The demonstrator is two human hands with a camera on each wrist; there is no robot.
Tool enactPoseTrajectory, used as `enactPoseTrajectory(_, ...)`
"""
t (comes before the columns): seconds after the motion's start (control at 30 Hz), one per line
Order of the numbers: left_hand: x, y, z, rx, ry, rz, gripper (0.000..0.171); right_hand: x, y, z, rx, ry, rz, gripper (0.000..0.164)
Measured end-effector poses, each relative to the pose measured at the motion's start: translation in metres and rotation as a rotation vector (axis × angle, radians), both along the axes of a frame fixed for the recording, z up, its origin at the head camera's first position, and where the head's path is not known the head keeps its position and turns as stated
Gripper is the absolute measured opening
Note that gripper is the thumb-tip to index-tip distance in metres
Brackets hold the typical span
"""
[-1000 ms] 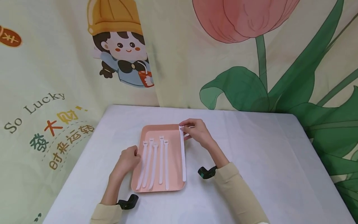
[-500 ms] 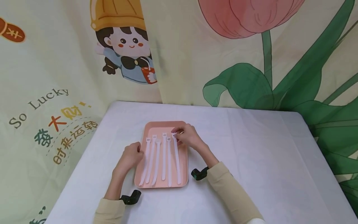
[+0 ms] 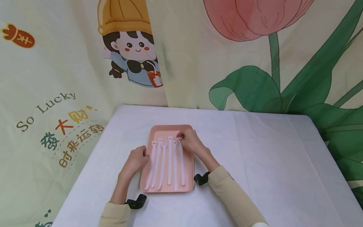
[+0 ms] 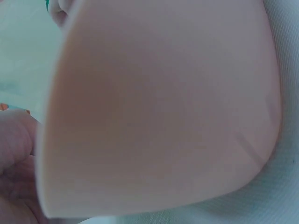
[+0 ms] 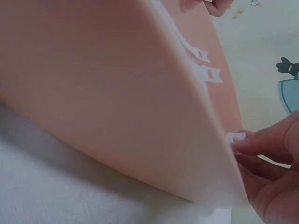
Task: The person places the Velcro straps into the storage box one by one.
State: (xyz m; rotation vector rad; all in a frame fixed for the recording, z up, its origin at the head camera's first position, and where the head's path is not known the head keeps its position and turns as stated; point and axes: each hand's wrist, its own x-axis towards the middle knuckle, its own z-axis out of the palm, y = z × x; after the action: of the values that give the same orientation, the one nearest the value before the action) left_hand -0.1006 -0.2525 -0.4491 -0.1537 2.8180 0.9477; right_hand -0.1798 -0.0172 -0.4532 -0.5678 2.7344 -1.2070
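Note:
A pink tray (image 3: 188, 171) bears several white straps with slotted heads, like hook-and-loop cable ties (image 3: 170, 164), lying lengthwise side by side. My right hand (image 3: 192, 142) pinches the slotted head of the rightmost cable tie (image 3: 182, 167), whose tail runs down along the tray's right side. In the right wrist view, thumb and finger meet on that white head (image 5: 237, 136), just past the tray's wall. My left hand (image 3: 137, 159) grips the tray's left rim; the left wrist view shows this hand (image 4: 16, 158) partly, behind the tray's wall (image 4: 163, 116).
The tray stands on a table with a white cloth (image 3: 241, 176). Behind the table hangs a printed backdrop (image 3: 187, 63) with a cartoon figure and a large tulip. A black wrist camera (image 3: 136, 201) sits on the left wrist, another camera (image 3: 201, 179) on the right.
My right hand has moved left from the tray's right rim to inside the tray, bringing the cable tie alongside the others. My left hand keeps its grip on the left rim.

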Motion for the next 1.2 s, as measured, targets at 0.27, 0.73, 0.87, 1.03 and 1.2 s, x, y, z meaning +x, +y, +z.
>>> enactPoseTrajectory(0.27,0.002,0.0,-0.002,-0.002,0.019,-0.01,0.017,-0.005,-0.003,-0.005,0.028,0.013,-0.011,0.029)
enactPoseTrajectory(0.73,0.002,0.0,-0.003,0.028,0.025,0.0,0.015,-0.011,-0.004,-0.008,0.131,0.103,0.046,0.027)
enactPoseTrajectory(0.87,0.002,0.003,-0.002,0.021,0.015,-0.006,0.014,-0.01,-0.001,-0.007,0.144,0.086,0.05,0.031)
enactPoseTrajectory(1.03,0.0,0.006,0.0,0.012,0.009,-0.012,0.012,-0.005,0.004,0.0,0.154,0.085,0.027,0.03)
enactPoseTrajectory(1.2,0.002,0.005,0.004,-0.015,0.0,-0.015,0.013,0.005,0.015,0.01,0.076,0.104,0.02,0.027)
